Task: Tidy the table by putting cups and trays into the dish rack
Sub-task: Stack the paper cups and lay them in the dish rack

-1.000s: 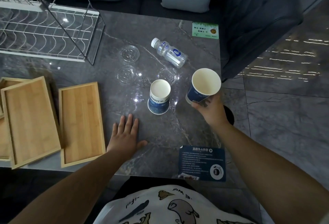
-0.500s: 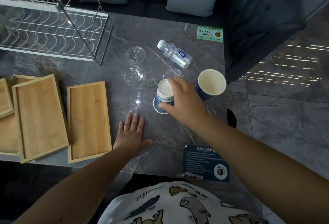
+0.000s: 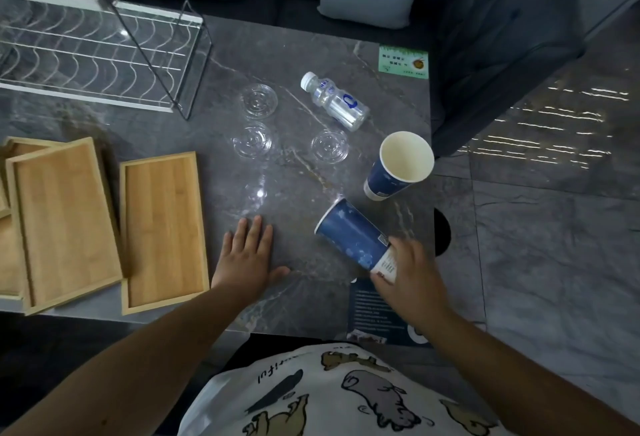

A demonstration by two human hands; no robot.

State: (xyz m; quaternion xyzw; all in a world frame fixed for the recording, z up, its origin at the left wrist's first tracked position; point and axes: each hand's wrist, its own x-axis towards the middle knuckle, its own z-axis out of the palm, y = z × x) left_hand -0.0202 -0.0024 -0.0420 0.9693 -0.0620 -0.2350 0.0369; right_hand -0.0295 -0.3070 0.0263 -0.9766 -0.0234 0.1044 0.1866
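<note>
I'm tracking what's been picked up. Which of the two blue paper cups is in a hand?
The tilted blue cup near the table's front edge: the right hand grips its base end. The other cup stands free, mouth up, at the right edge.

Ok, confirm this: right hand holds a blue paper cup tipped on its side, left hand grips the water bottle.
One thing is wrong. In the head view the left hand lies flat and open on the table, far from the water bottle. The right hand does hold the tipped blue paper cup.
</note>
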